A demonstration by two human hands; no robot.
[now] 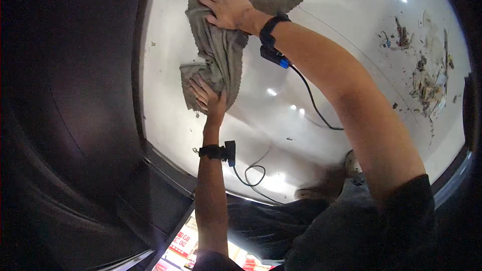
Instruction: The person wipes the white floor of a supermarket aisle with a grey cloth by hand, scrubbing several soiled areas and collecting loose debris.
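Note:
A crumpled grey-brown cloth [226, 51] with zigzag-cut edges is spread over a glossy white surface [263, 128]. My right hand [228, 5] lies palm down on its upper part, fingers pointing left. Lower down, my left hand [209, 96] rests flat on the cloth's near end, with its fingers spread and its thumb to the right. Between the two hands the cloth runs in long folds. Each wrist wears a black strap with a small device, the right device [272, 55] and the left device [229, 153], and a black cable leads from each.
Dirt and scraps of debris [427, 90] are gathered at the right of the white surface, with smaller specks elsewhere. A dark panel [71, 101] borders the left side. A cable loop [256, 175] hangs near my left forearm. Bright printed signs [180, 242] show at the bottom.

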